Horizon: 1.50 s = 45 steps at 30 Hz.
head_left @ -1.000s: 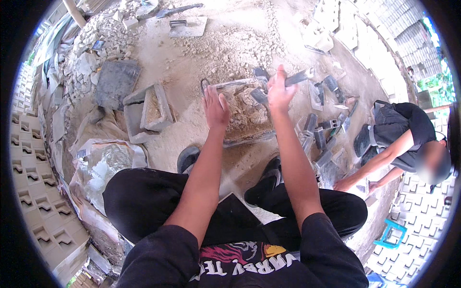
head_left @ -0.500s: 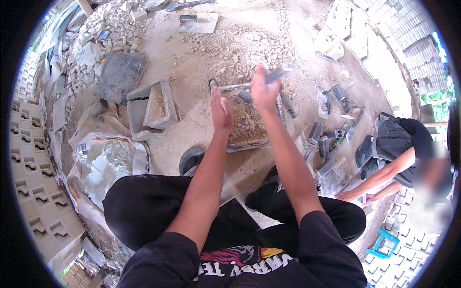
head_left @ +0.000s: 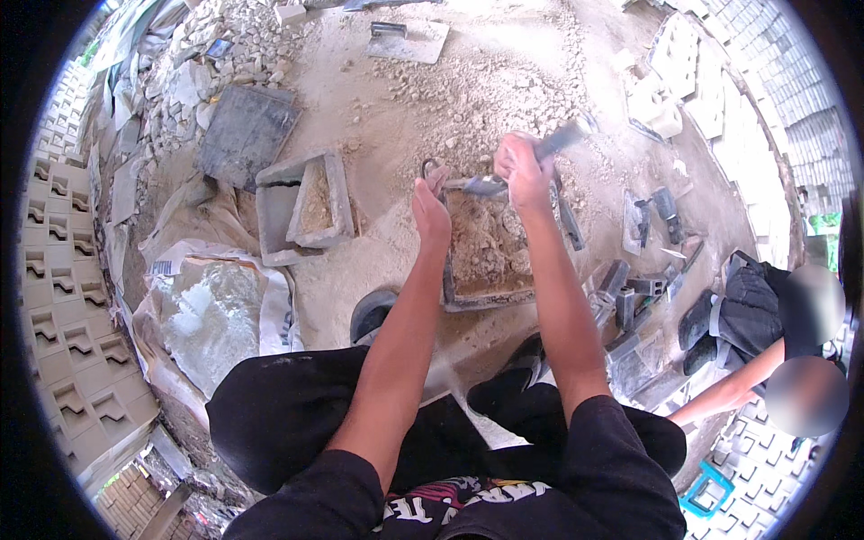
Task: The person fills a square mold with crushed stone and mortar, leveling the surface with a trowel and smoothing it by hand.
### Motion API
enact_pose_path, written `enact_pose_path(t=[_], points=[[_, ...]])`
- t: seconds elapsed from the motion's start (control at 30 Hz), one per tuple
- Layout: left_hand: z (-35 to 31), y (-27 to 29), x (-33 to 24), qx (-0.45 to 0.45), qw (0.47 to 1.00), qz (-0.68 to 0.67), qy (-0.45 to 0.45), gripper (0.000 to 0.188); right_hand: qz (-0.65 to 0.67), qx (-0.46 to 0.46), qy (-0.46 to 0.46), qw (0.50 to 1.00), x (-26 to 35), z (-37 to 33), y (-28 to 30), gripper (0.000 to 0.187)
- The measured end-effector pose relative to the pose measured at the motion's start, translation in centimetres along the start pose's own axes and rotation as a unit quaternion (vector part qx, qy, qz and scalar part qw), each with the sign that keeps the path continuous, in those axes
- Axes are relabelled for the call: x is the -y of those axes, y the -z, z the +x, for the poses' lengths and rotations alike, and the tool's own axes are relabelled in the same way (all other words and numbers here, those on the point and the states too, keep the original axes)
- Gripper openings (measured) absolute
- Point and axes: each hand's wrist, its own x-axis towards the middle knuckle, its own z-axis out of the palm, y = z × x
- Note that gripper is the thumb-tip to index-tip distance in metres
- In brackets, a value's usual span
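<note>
I squat over a rectangular metal mould [head_left: 486, 295] filled with sandy mix, lying on the dusty ground in front of my feet. My right hand [head_left: 522, 171] is closed around the handle of a trowel [head_left: 558, 142], whose blade rests at the mould's far edge. My left hand [head_left: 430, 209] lies flat against the mould's left far corner, fingers together, next to a curved metal hook.
Two more filled moulds [head_left: 301, 207] lie to the left beside a dark slab [head_left: 245, 133]. A torn sack of powder [head_left: 211, 310] lies near my left knee. Loose metal mould parts [head_left: 630, 297] sit on the right, where another person [head_left: 765, 333] crouches. Stacked concrete blocks [head_left: 54, 297] line the left edge.
My right hand has drawn the trowel from beyond the mould toward its far edge. The left hand stays at the mould's corner. The view has shifted slightly downward.
</note>
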Motion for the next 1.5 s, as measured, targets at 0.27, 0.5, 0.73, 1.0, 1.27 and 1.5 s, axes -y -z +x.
enact_pose_path(t=[0.27,0.5,0.73,1.0,1.27,1.5], points=[[-0.1,0.3,0.2,-0.036,0.999,-0.005,-0.011,0.063,-0.100,0.062,-0.005,0.993,-2.1,0.0,-1.8,0.031],[0.6,0.8,0.9,-0.026,0.999,-0.026,-0.008,0.064,-0.078,0.059,-0.034,0.995,-2.2,-0.7,-1.9,0.032],[-1.0,-0.6,0.3,-0.018,0.967,0.240,-0.085,0.060,-0.001,0.062,-0.017,0.998,-0.2,-0.8,0.8,0.034],[-1.0,-0.4,0.0,0.028,0.910,0.373,-0.180,0.059,-0.085,0.003,-0.025,0.996,0.8,0.3,3.0,0.033],[-1.1,-0.5,0.2,0.005,0.923,0.348,-0.163,0.057,-0.040,0.025,-0.024,0.999,3.2,0.4,5.6,0.038],[-1.3,-0.5,0.0,0.016,0.934,0.321,-0.155,0.058,-0.066,0.020,0.006,0.998,3.5,-1.4,8.5,0.041]])
